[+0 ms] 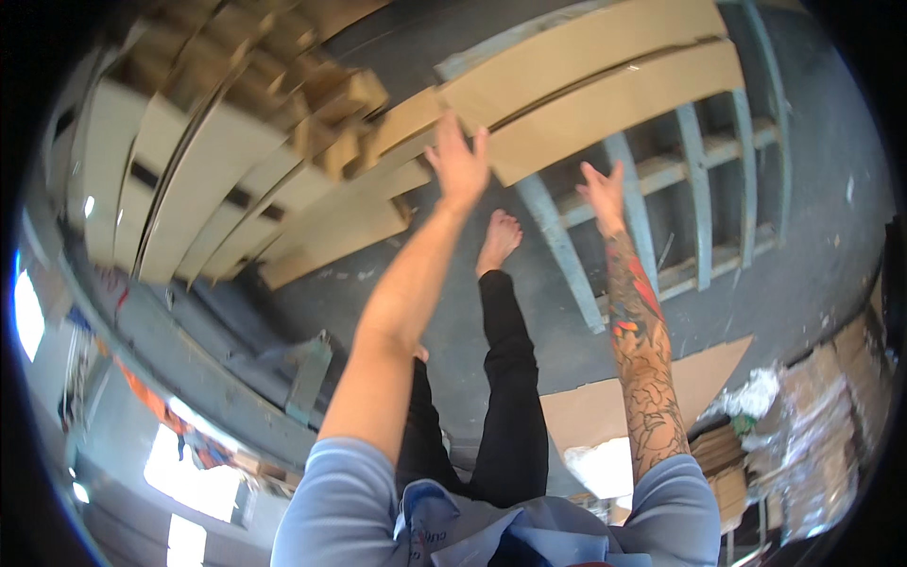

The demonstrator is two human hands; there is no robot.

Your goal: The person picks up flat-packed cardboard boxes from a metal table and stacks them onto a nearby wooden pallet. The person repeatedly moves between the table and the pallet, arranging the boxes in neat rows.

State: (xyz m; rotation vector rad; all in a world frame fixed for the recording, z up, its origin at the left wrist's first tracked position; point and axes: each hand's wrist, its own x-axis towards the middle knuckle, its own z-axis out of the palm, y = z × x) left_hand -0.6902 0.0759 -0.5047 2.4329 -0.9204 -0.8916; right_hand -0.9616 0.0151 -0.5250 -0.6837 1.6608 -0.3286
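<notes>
Two long, flat brown cardboard pieces [614,111] lie side by side along the far edge of a blue-grey slatted pallet [694,189]. Step in hand: judged to be handling these pieces; further movement calls for both hands on their edges. Left hand [460,172]: at their left end, fingers spread, contact indeterminable. Right hand [605,198]: above the slats, fingers apart, apparently empty. Light-blue fabric shirt [345,501]: small lettering, only partly visible.
</notes>
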